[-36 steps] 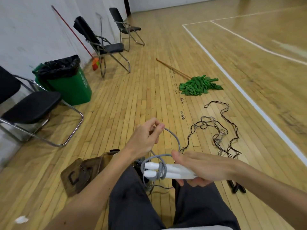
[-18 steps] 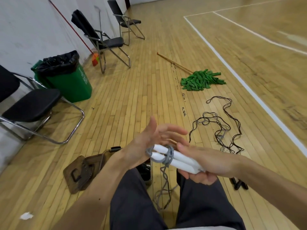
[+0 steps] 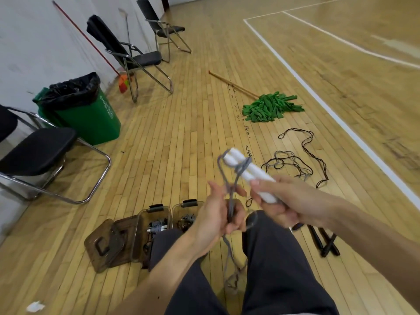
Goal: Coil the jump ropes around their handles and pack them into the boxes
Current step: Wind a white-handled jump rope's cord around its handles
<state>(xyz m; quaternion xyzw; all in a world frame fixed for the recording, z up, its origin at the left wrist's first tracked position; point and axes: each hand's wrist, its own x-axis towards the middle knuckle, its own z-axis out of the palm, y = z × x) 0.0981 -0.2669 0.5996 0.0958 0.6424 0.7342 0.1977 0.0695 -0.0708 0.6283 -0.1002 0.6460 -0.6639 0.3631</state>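
Note:
My right hand (image 3: 281, 201) grips two white jump-rope handles (image 3: 246, 172) side by side, their free ends pointing up and left. A grey rope (image 3: 236, 178) is wrapped a few turns around them near the top. My left hand (image 3: 218, 214) is closed on the grey rope just below the handles, and the rest of the rope hangs down between my legs to the floor. Two clear brown boxes (image 3: 154, 221) stand open on the floor at my left knee, each holding a coiled rope. A black jump rope (image 3: 302, 155) lies tangled on the floor to the right, its black handles (image 3: 325, 242) beside my right leg.
Brown box lids (image 3: 106, 244) lie left of the boxes. A folding chair (image 3: 41, 153) and a green bin (image 3: 84, 110) stand at the left, with more chairs (image 3: 136, 55) along the wall. A green mop (image 3: 270, 108) lies ahead on the wooden floor.
The handles have risen and tilted up-left. My left hand has dropped from beside the handles to below them and closed on the rope, drawing it downward.

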